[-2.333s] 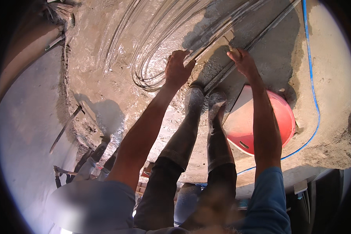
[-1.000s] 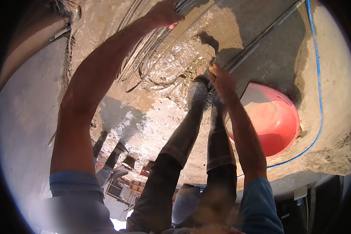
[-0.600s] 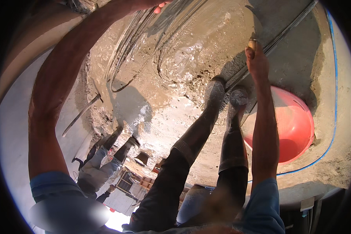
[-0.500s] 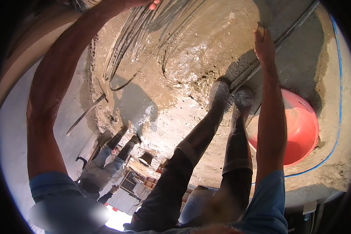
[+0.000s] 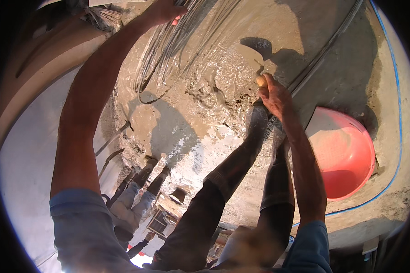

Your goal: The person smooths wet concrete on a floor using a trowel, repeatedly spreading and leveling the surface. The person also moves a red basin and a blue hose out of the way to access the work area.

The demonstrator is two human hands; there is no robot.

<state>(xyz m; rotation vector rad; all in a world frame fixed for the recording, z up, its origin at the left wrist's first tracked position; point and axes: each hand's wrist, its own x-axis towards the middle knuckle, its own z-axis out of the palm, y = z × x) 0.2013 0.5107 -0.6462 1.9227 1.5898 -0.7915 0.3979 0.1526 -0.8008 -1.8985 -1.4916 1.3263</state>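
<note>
My right hand (image 5: pixel 275 96) is closed around the light wooden handle (image 5: pixel 261 81) of a trowel, held just past my boots. The trowel's blade is over the wet mortar (image 5: pixel 209 91), and its outline is hard to separate from the shadows. At the upper left, my left hand (image 5: pixel 166 12) has its fingers curled at a bundle of long, thin, mud-coated cables (image 5: pixel 161 50). The cables run down to a loop over the wet floor. Part of the left hand's grip is hidden.
A red plastic tub (image 5: pixel 346 154) stands at the right, inside the curve of a blue hose (image 5: pixel 398 104). Long dark rods (image 5: pixel 325 52) lie beyond my boots (image 5: pixel 256 120). A long-handled tool (image 5: pixel 114 138) leans by the left wall, near another person (image 5: pixel 130 204).
My right hand has come nearer and to the left with the trowel, from over the dark rods to the wet mortar. The view has shifted; my left hand remains by the cables.
</note>
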